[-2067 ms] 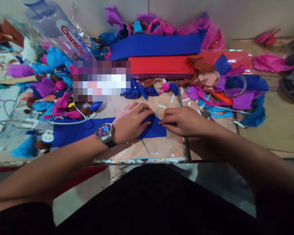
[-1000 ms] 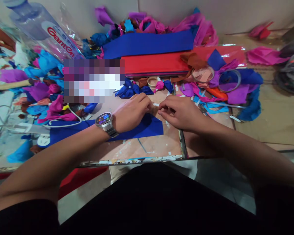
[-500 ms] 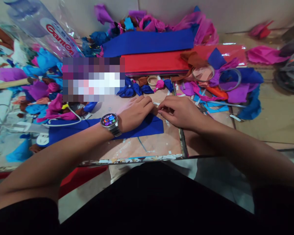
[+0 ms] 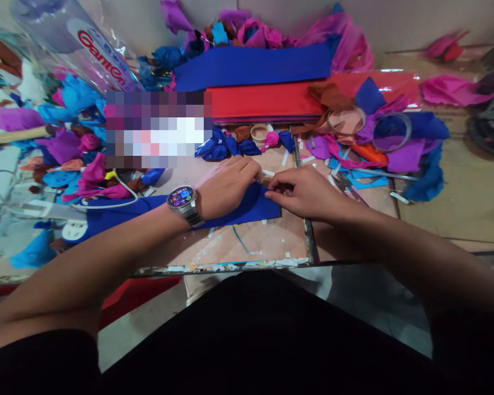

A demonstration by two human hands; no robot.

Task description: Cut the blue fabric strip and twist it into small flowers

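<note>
Looks mid-fold: left hand [image 4: 226,186] lies flat, fingers spread, pinning the blue paper strip [image 4: 247,207] to the worktop [image 4: 251,241], right hand [image 4: 302,193] pinches its top corner shut; next I'd guess pressing that crease down evenly

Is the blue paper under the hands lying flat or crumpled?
Mostly flat: the blue paper lies spread on the table, with left hand pressing it and right hand pinching its far corner.
</note>
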